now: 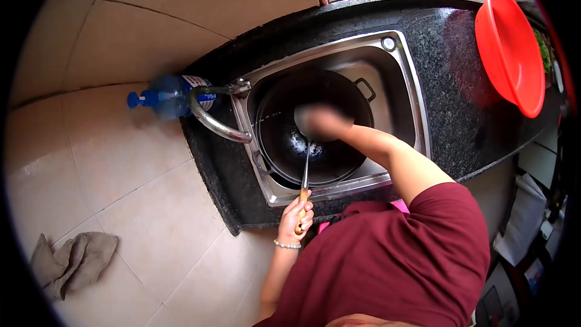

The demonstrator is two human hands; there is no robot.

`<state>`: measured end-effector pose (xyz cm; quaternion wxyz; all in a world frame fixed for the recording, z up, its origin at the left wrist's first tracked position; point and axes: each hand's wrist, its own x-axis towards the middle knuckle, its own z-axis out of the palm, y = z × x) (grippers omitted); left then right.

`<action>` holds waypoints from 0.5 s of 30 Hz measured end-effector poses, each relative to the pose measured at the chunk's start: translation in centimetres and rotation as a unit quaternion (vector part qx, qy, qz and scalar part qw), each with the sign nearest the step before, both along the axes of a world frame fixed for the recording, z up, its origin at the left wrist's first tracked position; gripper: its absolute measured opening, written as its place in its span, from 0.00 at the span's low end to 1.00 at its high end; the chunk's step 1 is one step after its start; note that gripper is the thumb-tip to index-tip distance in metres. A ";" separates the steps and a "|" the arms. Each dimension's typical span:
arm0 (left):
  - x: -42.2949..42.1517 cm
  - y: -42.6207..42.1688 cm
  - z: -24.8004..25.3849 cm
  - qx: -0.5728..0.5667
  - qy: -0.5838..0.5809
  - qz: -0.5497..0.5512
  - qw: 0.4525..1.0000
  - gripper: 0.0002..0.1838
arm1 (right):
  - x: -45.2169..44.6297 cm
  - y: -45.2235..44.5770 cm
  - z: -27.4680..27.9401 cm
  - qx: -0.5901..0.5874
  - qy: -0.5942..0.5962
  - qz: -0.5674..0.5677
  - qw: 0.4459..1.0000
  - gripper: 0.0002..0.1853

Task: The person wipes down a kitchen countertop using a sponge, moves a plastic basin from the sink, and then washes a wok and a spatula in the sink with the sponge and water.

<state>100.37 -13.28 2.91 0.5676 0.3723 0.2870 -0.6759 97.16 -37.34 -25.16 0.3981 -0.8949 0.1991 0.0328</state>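
Observation:
My left hand (295, 221) is closed around the wooden grip of a long-handled metal cooking utensil (306, 166). Its shaft reaches over a dark wok (339, 160) with two loop handles, which sits in the steel sink (404, 66). At the utensil's far end is my right hand (330, 122), smeared by motion. That end is partly covered, so its shape is unclear, and I cannot tell how the right fingers are set. Whitish wet patches or reflections show at the wok's bottom. A curved metal faucet (212, 122) rises at the sink's left side.
A blue plastic bottle (172, 97) with a pump top stands behind the faucet. On the black stone counter (445, 127), a red basin (511, 54) leans at the right. A crumpled grey-brown cloth (75, 260) is at the lower left, against the tiles.

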 end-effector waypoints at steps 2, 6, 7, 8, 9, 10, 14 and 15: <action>0.0 -0.2 0.2 -0.003 -0.015 0.005 1.000 0.16 | -0.1 -0.5 -2.6 -0.056 -0.014 -0.084 0.995 0.18; -0.1 0.0 -0.2 -0.009 -0.024 0.014 1.000 0.16 | -1.1 1.5 9.2 0.065 0.033 0.056 0.996 0.17; -0.1 0.2 -0.1 -0.008 -0.021 0.016 1.000 0.16 | -1.4 0.7 9.5 0.045 0.044 0.085 0.994 0.20; -0.2 0.3 0.0 -0.008 -0.018 0.018 1.000 0.16 | -2.1 -0.2 6.2 0.037 -0.005 0.084 0.996 0.21; -0.4 0.3 0.1 -0.005 -0.026 0.013 1.000 0.16 | -1.7 -1.6 2.9 0.002 0.041 0.018 0.999 0.21; -0.4 0.4 0.1 -0.003 -0.031 0.010 0.999 0.16 | -1.5 -2.4 5.5 -0.041 0.072 -0.041 0.996 0.22; -0.7 0.2 -0.6 -0.001 -0.044 0.003 0.999 0.17 | 0.1 2.2 6.1 0.133 -0.017 -0.056 0.989 0.17; -0.5 0.2 -0.7 -0.005 -0.046 0.001 0.999 0.17 | 0.0 3.9 7.4 0.135 -0.038 -0.054 0.989 0.16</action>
